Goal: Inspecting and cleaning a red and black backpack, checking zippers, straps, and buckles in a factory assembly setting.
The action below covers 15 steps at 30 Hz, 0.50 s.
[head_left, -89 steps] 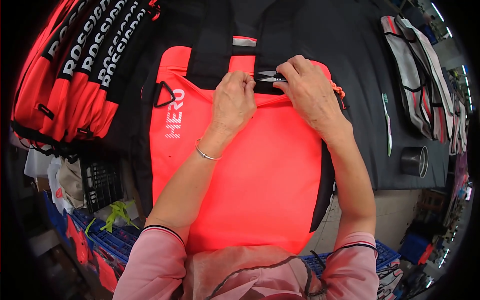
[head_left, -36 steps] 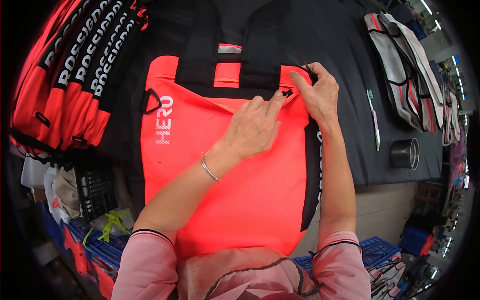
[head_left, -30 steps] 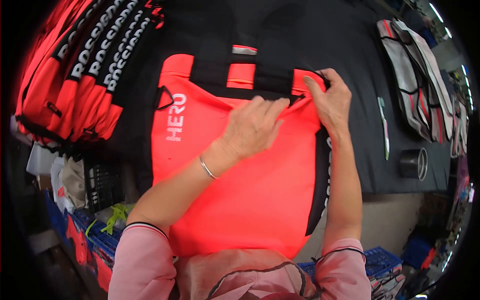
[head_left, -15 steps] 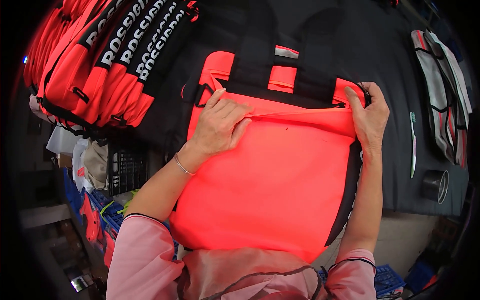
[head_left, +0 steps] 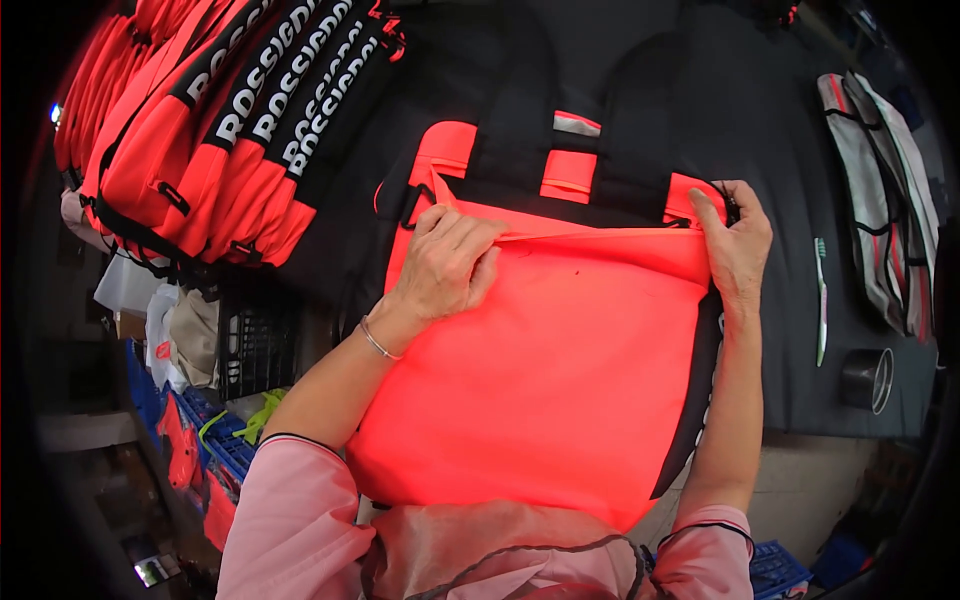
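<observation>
A bright red backpack (head_left: 530, 380) with black shoulder straps (head_left: 640, 110) lies across the black-covered table, its lower end toward my body. Near its upper left corner, my left hand (head_left: 448, 260) has its fingers curled over the folded edge of the red front panel. The edge stands slightly raised, making a fold (head_left: 590, 240) that runs across to the right side. My right hand (head_left: 738, 240) grips the upper right corner, thumb on top and fingers behind it, mostly hidden. A black buckle loop (head_left: 416, 205) shows beside my left fingers.
Several similar red and black bags (head_left: 215, 150) are stacked at the far left. On the right lie a toothbrush (head_left: 821, 300), a metal cup (head_left: 866, 380) and grey pieces with black and red trim (head_left: 875, 200). A black crate (head_left: 255, 340) and blue baskets (head_left: 235, 445) stand lower left.
The whole view has shifted slightly, so the scene appears a little lower. Both hands keep their holds on the backpack, with hardly any movement against it.
</observation>
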Available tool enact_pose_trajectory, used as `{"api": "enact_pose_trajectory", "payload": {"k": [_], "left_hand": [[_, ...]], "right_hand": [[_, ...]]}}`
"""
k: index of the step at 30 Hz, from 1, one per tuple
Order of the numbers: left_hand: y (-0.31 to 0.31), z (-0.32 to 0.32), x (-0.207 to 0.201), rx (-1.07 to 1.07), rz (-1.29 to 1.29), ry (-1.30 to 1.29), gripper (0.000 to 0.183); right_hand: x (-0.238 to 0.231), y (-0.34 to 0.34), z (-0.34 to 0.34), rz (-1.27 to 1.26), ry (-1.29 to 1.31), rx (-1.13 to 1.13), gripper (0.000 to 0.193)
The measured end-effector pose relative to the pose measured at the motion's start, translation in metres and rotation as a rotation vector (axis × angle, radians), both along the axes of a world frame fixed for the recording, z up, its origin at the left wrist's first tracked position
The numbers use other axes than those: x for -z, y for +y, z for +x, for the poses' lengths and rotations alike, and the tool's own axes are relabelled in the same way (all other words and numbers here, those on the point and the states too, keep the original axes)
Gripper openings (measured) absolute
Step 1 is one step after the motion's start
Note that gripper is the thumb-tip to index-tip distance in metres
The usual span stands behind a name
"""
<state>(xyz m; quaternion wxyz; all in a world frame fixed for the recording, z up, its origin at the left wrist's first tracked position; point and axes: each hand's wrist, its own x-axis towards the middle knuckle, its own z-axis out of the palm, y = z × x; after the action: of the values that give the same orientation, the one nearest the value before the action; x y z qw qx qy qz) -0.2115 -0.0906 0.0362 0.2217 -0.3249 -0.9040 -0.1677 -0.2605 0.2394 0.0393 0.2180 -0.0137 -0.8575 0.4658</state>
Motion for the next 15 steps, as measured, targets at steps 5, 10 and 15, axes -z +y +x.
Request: {"api": "enact_pose_trajectory", "payload": {"k": [5, 10, 15], "left_hand": [[0.004, -0.003, -0.004, 0.001, 0.06, 0.073, 0.047], [0.004, 0.002, 0.004, 0.009, -0.022, 0.023, 0.049], [0.009, -0.001, 0.003, -0.012, -0.007, 0.011, 0.044]], "right_hand": [[-0.002, 0.005, -0.007, -0.015, -0.002, 0.012, 0.026], [-0.014, -0.001, -0.034, -0.122, 0.078, 0.14, 0.028], [-0.048, -0.027, -0.075, 0.106, -0.218, 0.039, 0.035]]}}
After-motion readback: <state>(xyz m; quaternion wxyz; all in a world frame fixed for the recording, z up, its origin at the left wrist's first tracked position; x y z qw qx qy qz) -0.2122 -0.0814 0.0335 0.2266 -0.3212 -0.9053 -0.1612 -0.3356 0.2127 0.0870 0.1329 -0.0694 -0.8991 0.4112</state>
